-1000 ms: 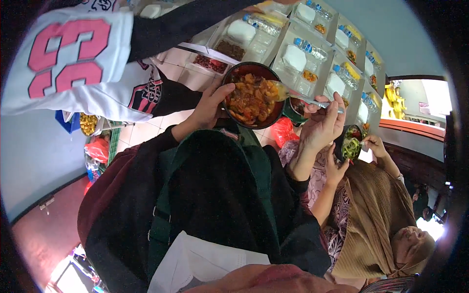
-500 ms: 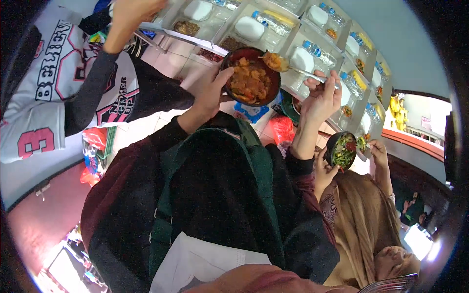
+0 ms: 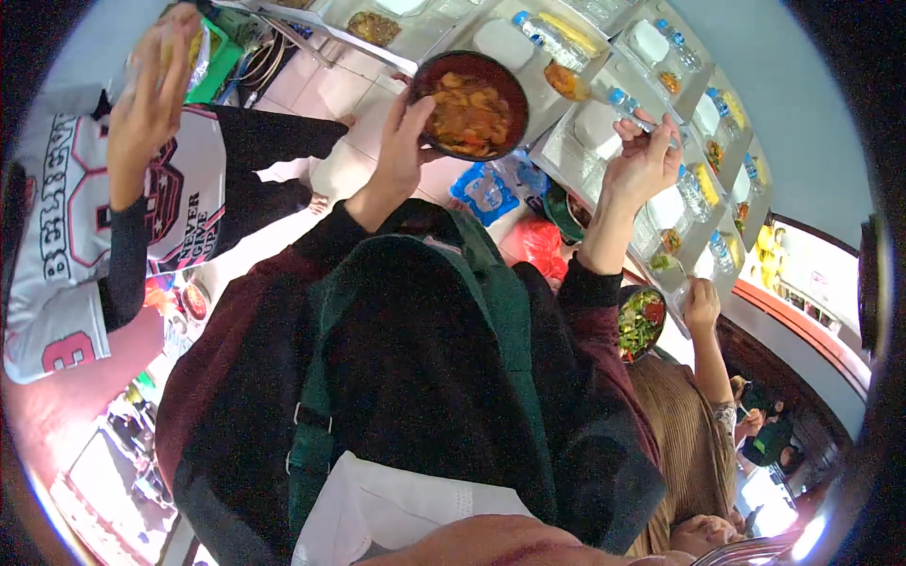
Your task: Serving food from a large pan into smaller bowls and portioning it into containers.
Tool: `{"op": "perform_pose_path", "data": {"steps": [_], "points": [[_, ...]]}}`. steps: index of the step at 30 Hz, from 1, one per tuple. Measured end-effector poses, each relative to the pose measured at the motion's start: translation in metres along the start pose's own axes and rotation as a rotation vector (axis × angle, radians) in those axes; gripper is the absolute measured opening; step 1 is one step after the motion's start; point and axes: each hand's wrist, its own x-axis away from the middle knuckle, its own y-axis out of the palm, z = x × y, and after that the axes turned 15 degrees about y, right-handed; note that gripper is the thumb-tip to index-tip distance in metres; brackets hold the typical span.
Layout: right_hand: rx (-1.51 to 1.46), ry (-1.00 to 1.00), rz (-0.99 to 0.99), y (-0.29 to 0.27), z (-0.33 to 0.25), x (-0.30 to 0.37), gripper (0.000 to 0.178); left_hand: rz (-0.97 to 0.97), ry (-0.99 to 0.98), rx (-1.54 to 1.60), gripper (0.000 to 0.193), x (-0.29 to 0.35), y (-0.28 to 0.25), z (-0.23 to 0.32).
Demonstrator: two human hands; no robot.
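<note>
My left hand grips the rim of a dark bowl, thumb over the edge. Orange-brown stew in chunks fills much of it. In my right hand is the handle of a metal spoon. Its head carries a heap of orange stew, out past the bowl's right side and over the open meal boxes. A white wrapped packet and a water bottle lie in the box below my right fingers.
Rows of boxes hold bottles, packets and yellow fruit. At left stands a person in a grey jersey. A person at right holds a bowl of chopped vegetables. Below the boxes are a red plastic bag and a blue-and-white package.
The loaded spoon has moved right, away from the bowl. My left hand and the bowl have shifted slightly up and left. The left person's hand has swung left; the right person's bowl has lowered.
</note>
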Motion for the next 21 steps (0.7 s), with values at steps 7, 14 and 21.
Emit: {"op": "perform_pose_path", "data": {"steps": [7, 14, 21], "points": [[0.335, -0.124, -0.038, -0.008, 0.046, -0.036, 0.020, 0.135, 0.152, 0.055, 0.039, 0.023, -0.038, 0.014], [1.076, -0.311, -0.256, -0.005, 0.068, -0.025, 0.016, 0.190, 0.213, 0.114, 0.039, 0.032, -0.045, 0.024], [1.015, -0.448, -0.278, -0.005, 0.064, -0.020, 0.013, 0.153, 0.259, 0.107, 0.039, 0.029, -0.036, 0.027]]}}
